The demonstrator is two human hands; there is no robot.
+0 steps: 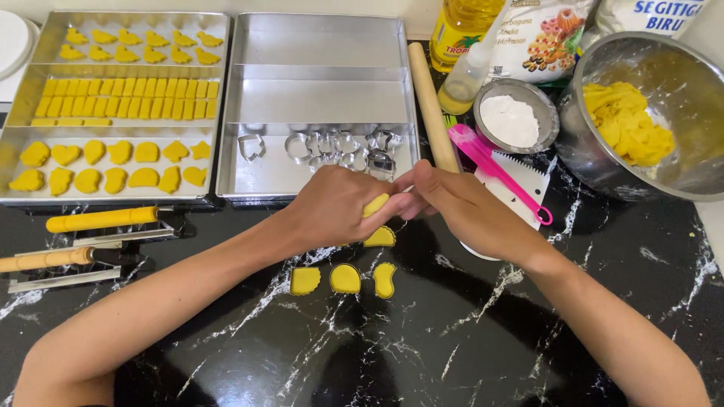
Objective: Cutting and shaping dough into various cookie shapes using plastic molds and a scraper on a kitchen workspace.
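**Shaping the little yellow dough pieces by hand**

The dough piece (375,204) sits pinched between both hands just above the black marble counter (467,339), near the front edge of the empty tray. The left hand (335,207) is curled around it with the fingers closed on the dough, and the right hand (460,207) comes in from the other side, fingertips pressed to the same piece. I'd say a light, even squeeze is the way to go here: soft dough like this probably dents fast, so support it from underneath and keep the edges from cracking.

Right below the hands are four cut shapes (345,278) lying flat on the counter, close together but not touching. Behind the hands, the empty steel tray (317,83) holds a loose bunch of metal cookie cutters (339,147); the filled tray (121,98) to the left has rows of finished yellow pieces.

Packaging is all at the back right: a clear bottle of yellow oil (460,30) with a yellow label, a white bag (539,38) printed with colourful baked goods, and another white bag (656,15) with blue lettering, behind the steel bowl of dough (648,113).
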